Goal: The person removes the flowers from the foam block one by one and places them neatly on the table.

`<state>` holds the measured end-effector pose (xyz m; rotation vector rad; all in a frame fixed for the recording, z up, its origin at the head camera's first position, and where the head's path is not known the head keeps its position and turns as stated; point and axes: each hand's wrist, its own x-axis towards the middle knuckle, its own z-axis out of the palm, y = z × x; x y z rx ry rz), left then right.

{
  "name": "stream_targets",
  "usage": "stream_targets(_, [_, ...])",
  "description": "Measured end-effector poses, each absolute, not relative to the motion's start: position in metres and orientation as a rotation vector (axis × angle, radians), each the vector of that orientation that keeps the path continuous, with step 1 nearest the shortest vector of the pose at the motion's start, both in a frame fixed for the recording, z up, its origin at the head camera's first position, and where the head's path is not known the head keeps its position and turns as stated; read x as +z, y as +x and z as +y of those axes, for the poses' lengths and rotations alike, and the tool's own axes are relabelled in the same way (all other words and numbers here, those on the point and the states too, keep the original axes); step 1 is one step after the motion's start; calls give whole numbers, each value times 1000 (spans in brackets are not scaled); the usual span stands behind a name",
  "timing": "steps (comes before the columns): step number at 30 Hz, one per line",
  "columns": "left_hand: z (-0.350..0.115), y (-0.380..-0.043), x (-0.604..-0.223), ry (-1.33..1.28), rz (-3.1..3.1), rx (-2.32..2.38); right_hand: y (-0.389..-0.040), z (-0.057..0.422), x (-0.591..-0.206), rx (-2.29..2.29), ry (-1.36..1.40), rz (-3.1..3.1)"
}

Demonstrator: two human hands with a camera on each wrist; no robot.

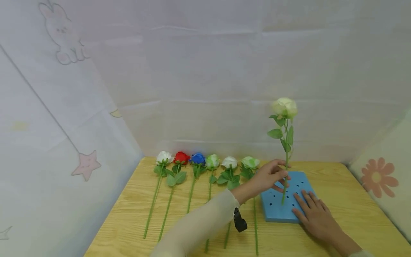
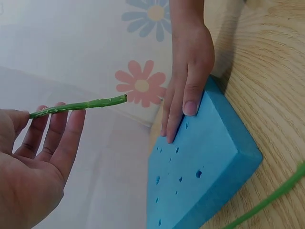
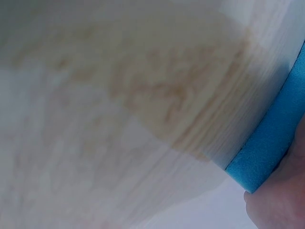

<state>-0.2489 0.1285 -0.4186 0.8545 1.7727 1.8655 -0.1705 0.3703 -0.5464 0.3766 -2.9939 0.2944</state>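
Upright above a blue foam block (image 1: 279, 214) stands a pale cream rose (image 1: 285, 107), its green stem (image 2: 76, 106) pinched between the thumb and fingers of my left hand (image 1: 270, 175). The stem's cut lower end shows in the left wrist view, apart from the block's top. Several small dark holes dot that top face. My right hand (image 1: 316, 217) lies flat on the block's right side, fingers spread over the surface. In the right wrist view only part of the right hand (image 3: 281, 200) appears, beside the block's edge (image 3: 267, 152).
Left of the block, several roses lie in a row on the wooden table (image 1: 122, 221), among them a red rose (image 1: 181, 157), a blue rose (image 1: 198, 158) and a white rose (image 1: 164, 156). My left forearm crosses over some stems. A pale printed cloth (image 1: 205, 71) hangs behind.
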Motion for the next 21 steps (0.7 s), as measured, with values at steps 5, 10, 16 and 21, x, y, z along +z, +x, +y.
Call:
stream_targets(5, [112, -244, -417, 855, 1808, 1846, -170, 372, -547, 293, 376, -2993])
stream_targets(10, [94, -239, -418, 877, 1816, 1829, -170, 370, -547, 295, 385, -2979])
stream_targets(16, [73, -232, -416, 855, 1825, 1820, -169, 372, -547, 355, 399, -2985])
stream_targets(21, [50, -225, -414, 821, 1839, 1828, -171, 373, -548, 406, 400, -3007])
